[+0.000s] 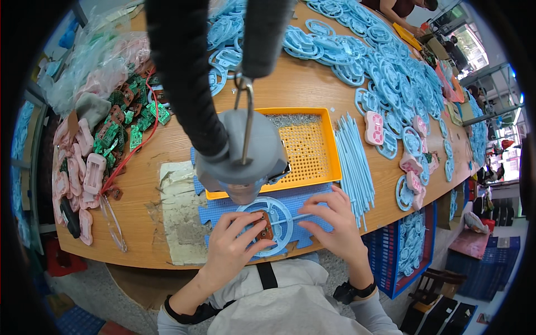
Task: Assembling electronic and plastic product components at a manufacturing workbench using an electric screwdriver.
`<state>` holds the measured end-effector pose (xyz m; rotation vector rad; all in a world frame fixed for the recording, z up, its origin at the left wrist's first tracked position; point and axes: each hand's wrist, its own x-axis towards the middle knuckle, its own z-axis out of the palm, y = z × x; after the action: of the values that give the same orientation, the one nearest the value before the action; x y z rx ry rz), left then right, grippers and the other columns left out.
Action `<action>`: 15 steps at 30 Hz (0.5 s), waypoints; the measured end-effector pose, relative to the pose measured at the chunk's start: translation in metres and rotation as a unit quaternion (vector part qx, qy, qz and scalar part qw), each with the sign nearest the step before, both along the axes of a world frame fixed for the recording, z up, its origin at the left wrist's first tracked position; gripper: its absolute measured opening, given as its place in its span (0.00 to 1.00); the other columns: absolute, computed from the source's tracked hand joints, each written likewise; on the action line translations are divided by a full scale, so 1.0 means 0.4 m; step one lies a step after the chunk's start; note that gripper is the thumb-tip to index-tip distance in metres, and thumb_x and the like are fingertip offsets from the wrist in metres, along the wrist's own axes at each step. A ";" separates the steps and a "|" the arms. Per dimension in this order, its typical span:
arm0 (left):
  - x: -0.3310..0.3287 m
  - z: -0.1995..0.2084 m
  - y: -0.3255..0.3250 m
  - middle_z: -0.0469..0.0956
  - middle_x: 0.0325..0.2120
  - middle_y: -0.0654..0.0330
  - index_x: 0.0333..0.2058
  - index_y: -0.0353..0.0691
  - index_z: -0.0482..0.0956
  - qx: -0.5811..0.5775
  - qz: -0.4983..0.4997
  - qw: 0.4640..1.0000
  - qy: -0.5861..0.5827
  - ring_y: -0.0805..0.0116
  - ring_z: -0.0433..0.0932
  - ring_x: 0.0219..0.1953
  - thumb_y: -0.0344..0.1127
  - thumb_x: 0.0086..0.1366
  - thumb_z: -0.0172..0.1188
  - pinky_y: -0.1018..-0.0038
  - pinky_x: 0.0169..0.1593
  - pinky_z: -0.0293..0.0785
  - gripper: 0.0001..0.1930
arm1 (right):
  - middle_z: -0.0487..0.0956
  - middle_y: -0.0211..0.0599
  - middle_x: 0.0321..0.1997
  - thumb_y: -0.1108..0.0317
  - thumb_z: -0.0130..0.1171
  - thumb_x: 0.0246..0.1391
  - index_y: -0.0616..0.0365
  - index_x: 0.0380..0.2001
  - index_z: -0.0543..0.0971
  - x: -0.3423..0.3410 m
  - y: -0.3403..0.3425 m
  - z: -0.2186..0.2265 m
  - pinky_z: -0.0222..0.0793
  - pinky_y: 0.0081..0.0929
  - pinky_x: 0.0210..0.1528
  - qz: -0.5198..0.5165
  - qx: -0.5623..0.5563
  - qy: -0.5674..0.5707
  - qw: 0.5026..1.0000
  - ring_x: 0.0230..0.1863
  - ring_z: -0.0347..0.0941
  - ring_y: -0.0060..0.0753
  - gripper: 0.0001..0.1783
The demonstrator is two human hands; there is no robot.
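Note:
In front of me a light blue round plastic frame [283, 241] lies on a blue foam mat [223, 213]. A small brown circuit board [264, 228] sits inside its ring. My left hand [234, 240] presses its fingers on that board, closed around its edge. At the ring's right side my right hand [334, 226] pinches a thin light blue plastic stick [300, 216], whose other end reaches over the ring toward the board. A grey hanging tool head [243, 151] covers part of the area just beyond the frame.
Beyond the mat stands a yellow perforated tray [329, 134] with small metal screws. Light blue sticks [354, 167] lie to its right. Blue frames [391, 72] pile up far right; green circuit boards [114, 131] and pink shells [75, 162] lie left. A blue crate [393, 262] stands below the table edge.

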<state>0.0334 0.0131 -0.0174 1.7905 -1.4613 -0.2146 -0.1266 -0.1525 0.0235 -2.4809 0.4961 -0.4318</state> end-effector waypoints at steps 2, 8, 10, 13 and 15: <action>0.002 -0.002 0.012 0.78 0.41 0.60 0.37 0.36 0.82 0.002 0.014 1.000 0.014 0.60 0.73 0.42 0.35 0.41 0.72 0.69 0.44 0.74 0.20 | 0.75 0.39 0.47 0.71 0.70 0.41 0.54 0.48 0.75 0.061 0.037 0.036 0.57 0.44 0.61 -0.014 0.123 -0.103 0.987 0.50 0.70 0.41 0.27; -0.008 -0.040 0.012 0.78 0.40 0.61 0.36 0.37 0.82 -0.019 0.030 0.998 0.050 0.57 0.73 0.42 0.31 0.41 0.70 0.66 0.44 0.74 0.18 | 0.72 0.46 0.49 0.74 0.69 0.38 0.57 0.62 0.58 0.299 0.172 0.035 0.66 0.31 0.52 -0.091 0.425 -0.272 0.859 0.52 0.69 0.41 0.47; 0.001 -0.016 0.013 0.78 0.39 0.62 0.35 0.37 0.82 -0.020 0.019 0.999 0.020 0.57 0.74 0.41 0.32 0.41 0.70 0.67 0.44 0.74 0.18 | 0.72 0.45 0.47 0.74 0.69 0.36 0.58 0.61 0.59 0.313 0.137 -0.010 0.67 0.31 0.49 -0.060 0.380 -0.260 0.886 0.48 0.70 0.40 0.46; 0.005 -0.001 0.010 0.78 0.39 0.63 0.34 0.38 0.82 -0.016 0.010 1.000 0.010 0.59 0.74 0.40 0.35 0.42 0.71 0.67 0.43 0.74 0.18 | 0.70 0.29 0.42 0.82 0.60 0.48 0.63 0.54 0.61 0.308 0.098 0.020 0.66 0.18 0.43 -0.055 0.224 -0.315 0.921 0.42 0.68 0.17 0.30; 0.008 -0.011 0.014 0.78 0.39 0.63 0.34 0.38 0.82 -0.013 0.018 0.999 0.031 0.60 0.74 0.40 0.36 0.42 0.72 0.68 0.42 0.74 0.18 | 0.71 0.33 0.42 0.81 0.59 0.47 0.61 0.53 0.61 0.276 0.067 0.053 0.65 0.16 0.41 -0.051 0.275 -0.336 0.899 0.37 0.68 0.19 0.29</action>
<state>0.0365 0.0186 -0.0217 1.7723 -1.3822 -0.2293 -0.0162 -0.1257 0.0447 -1.6288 0.3844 -0.9885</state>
